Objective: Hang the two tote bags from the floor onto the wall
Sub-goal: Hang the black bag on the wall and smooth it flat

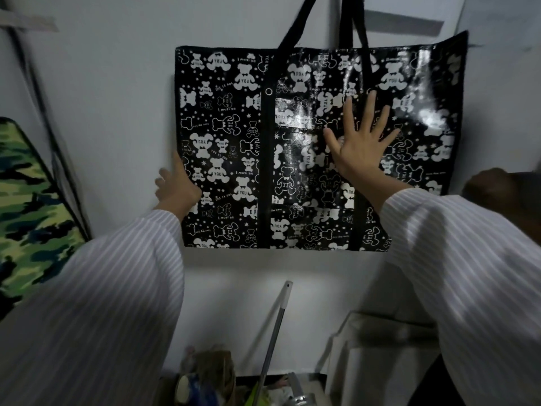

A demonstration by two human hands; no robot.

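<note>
A large glossy black tote bag (234,136) printed with white bears hangs flat against the pale wall (117,83), its black straps (301,22) running up out of view. My right hand (361,145) lies flat on the bag's front, fingers spread. My left hand (175,186) is at the bag's lower left edge, fingers spread, touching the edge and the wall; whether it pinches the edge is unclear. Both arms are in white striped sleeves. No second tote bag can be made out.
A camouflage-patterned panel (26,206) leans at the left. A grey pole (275,326) leans against the wall below the bag, above a cluttered bin (205,376). A pale box (377,347) stands at lower right. A dark object (497,189) sits at the right edge.
</note>
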